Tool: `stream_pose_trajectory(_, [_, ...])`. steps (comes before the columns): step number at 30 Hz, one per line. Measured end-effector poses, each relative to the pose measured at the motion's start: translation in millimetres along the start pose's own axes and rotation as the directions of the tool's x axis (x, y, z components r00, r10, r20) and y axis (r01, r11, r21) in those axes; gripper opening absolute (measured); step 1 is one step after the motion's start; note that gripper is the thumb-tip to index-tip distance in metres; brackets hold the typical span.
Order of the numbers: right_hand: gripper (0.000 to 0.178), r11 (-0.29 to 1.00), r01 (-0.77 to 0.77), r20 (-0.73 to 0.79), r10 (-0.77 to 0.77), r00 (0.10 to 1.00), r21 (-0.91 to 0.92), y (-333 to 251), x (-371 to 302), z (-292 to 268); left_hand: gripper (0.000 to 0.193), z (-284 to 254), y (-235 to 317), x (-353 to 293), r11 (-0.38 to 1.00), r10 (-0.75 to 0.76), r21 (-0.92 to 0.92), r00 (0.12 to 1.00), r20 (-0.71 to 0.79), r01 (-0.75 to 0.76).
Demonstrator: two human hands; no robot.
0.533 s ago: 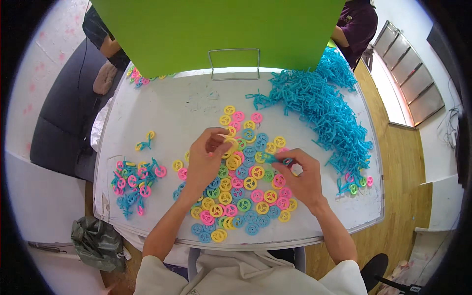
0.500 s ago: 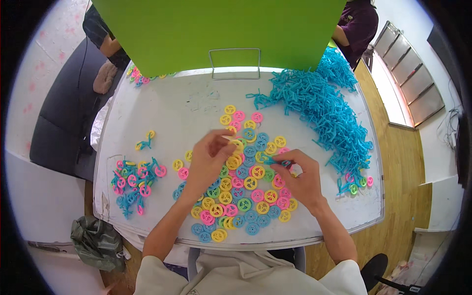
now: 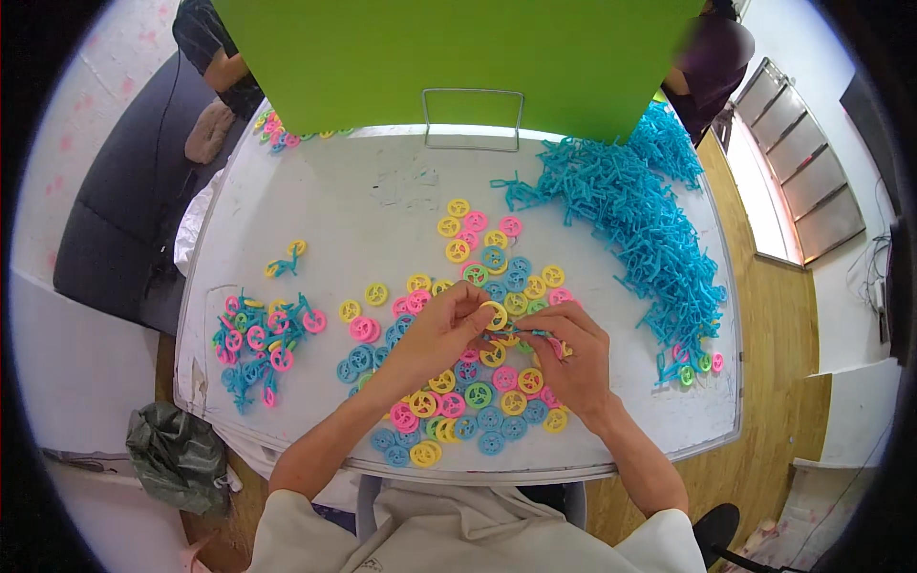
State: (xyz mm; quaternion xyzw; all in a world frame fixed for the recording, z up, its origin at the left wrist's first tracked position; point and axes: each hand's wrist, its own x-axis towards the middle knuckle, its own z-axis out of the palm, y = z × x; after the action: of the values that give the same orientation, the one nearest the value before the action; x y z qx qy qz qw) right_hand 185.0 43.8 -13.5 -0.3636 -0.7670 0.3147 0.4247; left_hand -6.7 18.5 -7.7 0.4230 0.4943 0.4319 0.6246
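Observation:
My left hand (image 3: 435,336) pinches a yellow plastic wheel (image 3: 494,315) between thumb and fingers. My right hand (image 3: 571,353) holds a small blue stick piece (image 3: 531,333) whose end points at that wheel; the two hands meet above a spread of loose wheels (image 3: 478,396) in yellow, pink, blue and green on the white table (image 3: 334,201). Both hands hide some wheels beneath them.
A big heap of blue stick pieces (image 3: 635,229) lies at the right. Finished wheel-and-stick pieces (image 3: 258,339) are piled at the left, one more (image 3: 285,261) apart. A green board (image 3: 458,57) on a wire stand (image 3: 473,119) closes the far side. Other people sit behind it.
My left hand has lifted a yellow wheel and moved right; my right hand has shifted left, so both now meet over the middle of the wheels.

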Motion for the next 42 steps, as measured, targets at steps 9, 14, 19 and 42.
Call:
stream_pose_trajectory(9, [0.027,0.979,-0.127,0.119,0.109,0.987,0.160,4.4,1.0,-3.5,0.007,2.3,-12.7,2.2,0.991,0.125,0.067,0.987,-0.096,-0.119])
stream_pose_trajectory(14, [0.016,0.845,-0.399,0.175,0.359,0.917,0.356,4.9,0.3,-1.6,0.007,11.0,-7.1,-3.2,0.945,0.246,0.254,0.959,-0.141,-0.205])
stream_pose_trajectory(19, [0.014,0.755,-0.442,0.175,0.412,0.894,0.484,3.4,-3.0,1.1,0.021,16.1,-2.3,-4.9,0.901,0.404,0.231,0.904,-0.139,-0.367])
stream_pose_trajectory(42, [0.018,0.494,-0.601,0.265,0.590,0.762,0.629,5.8,-4.1,-4.9,0.025,27.1,-8.9,-10.0,0.850,0.476,0.358,0.854,-0.209,-0.386])
